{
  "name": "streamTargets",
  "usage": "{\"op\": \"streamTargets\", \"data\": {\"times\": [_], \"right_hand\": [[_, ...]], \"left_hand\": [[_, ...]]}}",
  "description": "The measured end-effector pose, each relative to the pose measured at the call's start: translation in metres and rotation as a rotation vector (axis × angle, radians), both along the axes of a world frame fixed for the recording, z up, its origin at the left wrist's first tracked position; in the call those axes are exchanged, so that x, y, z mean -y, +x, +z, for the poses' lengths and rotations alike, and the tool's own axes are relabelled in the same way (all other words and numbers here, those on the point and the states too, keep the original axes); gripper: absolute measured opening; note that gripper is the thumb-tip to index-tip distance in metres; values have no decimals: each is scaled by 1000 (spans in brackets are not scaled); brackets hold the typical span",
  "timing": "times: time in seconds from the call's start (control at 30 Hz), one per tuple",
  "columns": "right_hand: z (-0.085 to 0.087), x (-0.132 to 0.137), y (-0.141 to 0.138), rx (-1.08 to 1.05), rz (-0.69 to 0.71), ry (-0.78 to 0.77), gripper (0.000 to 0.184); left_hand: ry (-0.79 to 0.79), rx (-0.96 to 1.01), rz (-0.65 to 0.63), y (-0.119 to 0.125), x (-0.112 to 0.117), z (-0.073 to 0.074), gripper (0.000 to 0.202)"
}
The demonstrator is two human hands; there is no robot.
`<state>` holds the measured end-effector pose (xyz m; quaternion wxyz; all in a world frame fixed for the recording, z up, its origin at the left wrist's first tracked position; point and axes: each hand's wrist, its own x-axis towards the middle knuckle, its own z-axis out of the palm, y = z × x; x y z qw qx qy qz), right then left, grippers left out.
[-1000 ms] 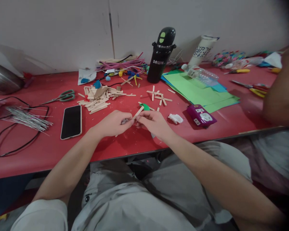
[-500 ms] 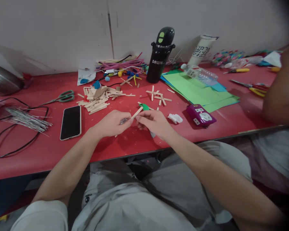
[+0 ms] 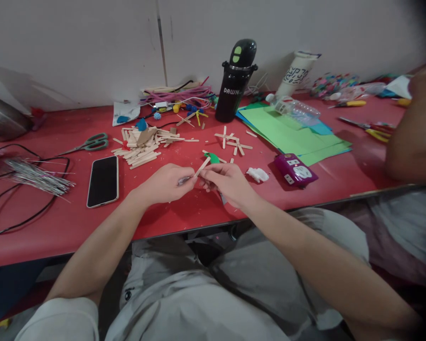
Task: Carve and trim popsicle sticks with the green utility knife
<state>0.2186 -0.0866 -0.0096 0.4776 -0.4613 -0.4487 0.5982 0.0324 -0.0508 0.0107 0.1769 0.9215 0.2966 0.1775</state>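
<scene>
My left hand (image 3: 166, 183) is closed round a pale wooden craft stick (image 3: 203, 166), whose far end points up and to the right. A small grey, shiny piece (image 3: 183, 180) pokes out of the same hand; its kind is unclear. Close against it, my right hand (image 3: 227, 183) is pinched, its thumb at the stick's lower end. What its fingertips hold is hidden. Just beyond the hands lies a green piece (image 3: 213, 158). Several craft sticks make a pile (image 3: 145, 144) to the left, and a few joined sticks (image 3: 233, 141) lie further back.
Left of my hands are a phone (image 3: 103, 182), scissors (image 3: 95, 142) and a wire bundle (image 3: 39, 176). A black bottle (image 3: 231, 87) stands behind. To the right are white fluff (image 3: 257, 174), a purple power socket (image 3: 295, 169), green paper (image 3: 287, 135) and another person's arm (image 3: 413, 132).
My hands stay together around the stick with hardly any movement. The whole view has shifted very slightly.
</scene>
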Motion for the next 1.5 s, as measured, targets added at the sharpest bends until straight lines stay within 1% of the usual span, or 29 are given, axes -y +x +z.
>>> {"op": "streamTargets", "data": {"times": [0.17, 0.3, 0.4, 0.53, 0.8, 1.07, 1.33, 1.4, 1.5], "right_hand": [[-1, 0, -3, 29, -32, -12, 11], [0, 1, -2, 43, -21, 16, 12], [3, 1, 0, -21, 17, -1, 10], [5, 1, 2, -75, 27, -9, 13], [2, 0, 0, -2, 9, 18, 14], [1, -1, -2, 119, -32, 5, 8], [-1, -3, -3, 252, -90, 95, 12], [-3, -3, -3, 252, -104, 111, 13], [-5, -6, 0, 235, -113, 111, 14]], "left_hand": [[3, -3, 11, 1, 2, 0, 24], [-26, 5, 11, 1, 2, 2, 27], [-42, 23, 9, 0, 1, 3, 31], [-14, 26, 25, -2, 0, 2, 28], [79, -18, 6, -1, 1, -1, 24], [125, -87, 27, -1, 0, -6, 26], [124, -96, 48, 3, 0, -6, 23], [101, -81, 58, 3, 0, -5, 22], [21, -52, 71, 0, 0, -1, 22]]}}
